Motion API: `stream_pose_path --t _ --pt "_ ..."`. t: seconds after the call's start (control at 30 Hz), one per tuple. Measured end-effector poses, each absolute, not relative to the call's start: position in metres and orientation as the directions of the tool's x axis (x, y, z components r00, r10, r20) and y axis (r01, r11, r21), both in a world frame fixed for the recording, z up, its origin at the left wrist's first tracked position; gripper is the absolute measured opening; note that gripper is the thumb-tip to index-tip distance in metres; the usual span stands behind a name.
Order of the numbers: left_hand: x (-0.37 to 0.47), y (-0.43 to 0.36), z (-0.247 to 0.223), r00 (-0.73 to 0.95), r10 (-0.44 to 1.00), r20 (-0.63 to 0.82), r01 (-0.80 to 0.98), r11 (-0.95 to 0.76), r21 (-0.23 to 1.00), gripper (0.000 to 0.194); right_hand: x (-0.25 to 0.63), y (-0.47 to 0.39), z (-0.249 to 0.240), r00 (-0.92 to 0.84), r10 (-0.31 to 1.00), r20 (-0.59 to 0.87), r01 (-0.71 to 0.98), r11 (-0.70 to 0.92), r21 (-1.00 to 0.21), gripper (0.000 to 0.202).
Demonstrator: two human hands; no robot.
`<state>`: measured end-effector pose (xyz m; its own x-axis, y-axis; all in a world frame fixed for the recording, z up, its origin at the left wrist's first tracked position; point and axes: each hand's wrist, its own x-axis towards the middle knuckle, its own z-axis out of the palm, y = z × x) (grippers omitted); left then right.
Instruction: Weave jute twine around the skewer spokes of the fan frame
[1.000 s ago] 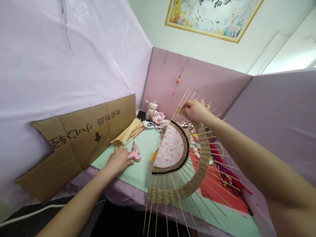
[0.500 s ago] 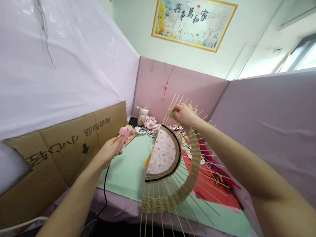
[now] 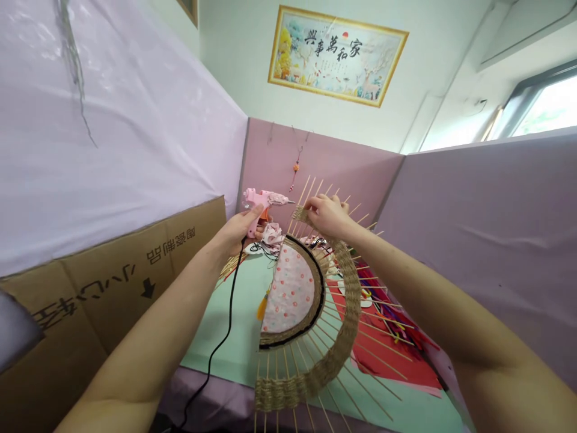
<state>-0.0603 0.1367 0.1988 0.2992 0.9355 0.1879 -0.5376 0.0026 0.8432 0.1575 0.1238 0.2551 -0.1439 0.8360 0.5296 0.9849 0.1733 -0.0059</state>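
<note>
My left hand [image 3: 247, 230] is wrapped round the handle of a pink hot glue gun [image 3: 265, 201], its metal nozzle pointing right, close to the end of a woven band. A black cord [image 3: 225, 337] trails down from the gun. With my right hand [image 3: 328, 215] I grip the upper end of the woven twine band [image 3: 347, 313] on a half-round piece with thin wooden sticks fanning outward. The piece's middle is white fabric [image 3: 288, 285] with small red prints, edged in black and tan cord. My right fingertips are partly hidden behind the band.
A cardboard sheet [image 3: 117, 300] stands at the left. On the green tabletop [image 3: 202, 343] lie red sheets [image 3: 392, 355], colourful strips [image 3: 383, 300], a pink cloth [image 3: 273, 234] and loose sticks [image 3: 229, 267]. A beaded pendant [image 3: 296, 168] hangs on the pink partition behind.
My left hand has lifted the glue gun up and right, from over the table to beside the band's upper end. My right hand keeps its hold; the view has shifted slightly.
</note>
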Motion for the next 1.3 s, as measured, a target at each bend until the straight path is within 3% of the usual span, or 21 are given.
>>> stream_pose_path --t 0.7,1.3 --pt "-0.055 0.148 0.2 0.304 0.946 0.115 -0.476 0.046 0.878 0.032 0.154 0.119 0.256 -0.166 0.837 0.522 0.983 0.185 0.016 0.03" --pt "-0.058 0.149 0.197 0.32 0.938 0.134 -0.481 0.039 0.876 0.032 0.153 0.118 0.256 -0.161 0.84 0.519 0.984 0.18 0.014 0.03"
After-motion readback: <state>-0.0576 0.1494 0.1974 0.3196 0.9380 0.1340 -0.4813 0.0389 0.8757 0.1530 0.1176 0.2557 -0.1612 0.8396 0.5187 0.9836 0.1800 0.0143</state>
